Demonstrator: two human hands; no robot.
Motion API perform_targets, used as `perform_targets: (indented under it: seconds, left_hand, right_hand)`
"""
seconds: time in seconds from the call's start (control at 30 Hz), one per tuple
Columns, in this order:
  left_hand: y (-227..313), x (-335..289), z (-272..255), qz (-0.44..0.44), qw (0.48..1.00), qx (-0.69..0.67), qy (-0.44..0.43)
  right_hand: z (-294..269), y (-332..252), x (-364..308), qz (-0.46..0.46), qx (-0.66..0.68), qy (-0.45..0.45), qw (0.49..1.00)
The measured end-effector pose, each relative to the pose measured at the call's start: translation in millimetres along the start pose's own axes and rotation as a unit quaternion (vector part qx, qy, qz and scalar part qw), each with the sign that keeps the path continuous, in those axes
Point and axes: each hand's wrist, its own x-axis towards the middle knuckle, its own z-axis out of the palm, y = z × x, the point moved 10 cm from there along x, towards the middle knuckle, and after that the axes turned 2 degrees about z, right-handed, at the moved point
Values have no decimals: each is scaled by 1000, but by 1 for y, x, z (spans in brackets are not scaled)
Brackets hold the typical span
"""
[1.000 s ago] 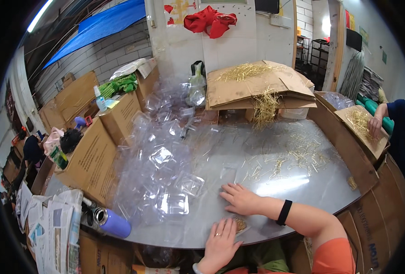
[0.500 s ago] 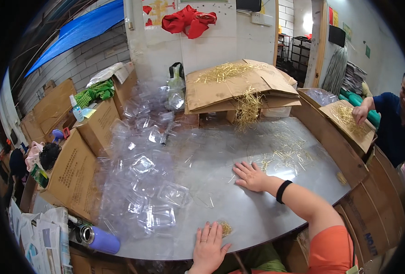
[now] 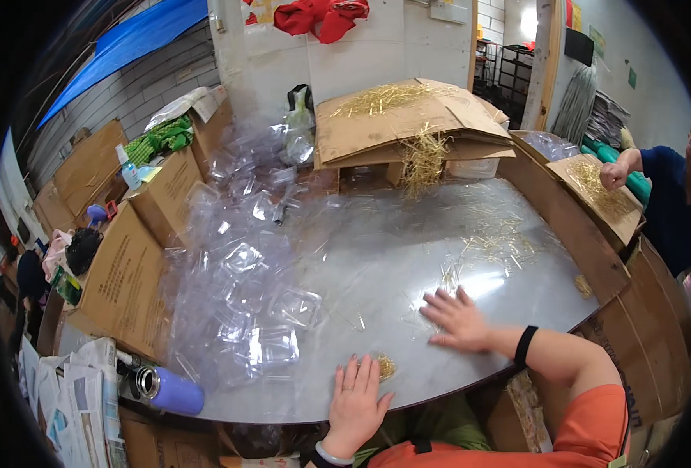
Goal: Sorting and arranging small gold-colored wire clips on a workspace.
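Note:
My left hand (image 3: pixel 358 405) lies flat at the near edge of the grey table (image 3: pixel 361 265), its fingers stretched out. Beside its fingertips sits a small heap of thin gold-coloured strips (image 3: pixel 387 366), partly hidden by the fingers. Farther right, my right hand (image 3: pixel 456 320) is spread palm down on or just over the tabletop, with a black band on the wrist. It holds nothing that I can see. A few loose gold strips (image 3: pixel 450 277) lie just beyond its fingers, and more scattered strips (image 3: pixel 501 242) reach toward the back right.
Clear plastic boxes (image 3: pixel 244 261) cover the table's left side. At the back, a cardboard sheet (image 3: pixel 408 117) carries a gold bundle spilling over its front. A purple bottle (image 3: pixel 175 390) lies near left. Across a cardboard wall (image 3: pixel 571 218), another person's hand (image 3: pixel 614 175) hovers over gold strips.
My right hand has slid nearer to me and a little right across the table. My left hand stays in place. The other person's hand has risen and closed slightly.

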Motion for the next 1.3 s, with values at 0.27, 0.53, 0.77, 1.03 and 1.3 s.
perform_targets:
  seconds: [0.27, 0.53, 0.77, 1.03, 1.3]
  left_hand:
    - [1, -2, -5, -4, 1000, 27, 8]
    - [-1, -6, -1, 4, 1000, -22, 20]
    - [4, -5, -4, 21, 999, -35, 23]
    - [-15, 3, 2, 0, 1000, -2, -20]
    - [-14, 4, -7, -52, 997, 50, 14]
  right_hand:
    - [-2, -39, 53, -69, -41, 20, 997]
    - [1, -139, 116, -244, -11, 23, 969]
    - [-2, -65, 81, -157, 37, 22, 987]
    - [-14, -28, 1, -6, 121, 127, 985]
    - [-7, -50, -15, -29, 118, 85, 989]
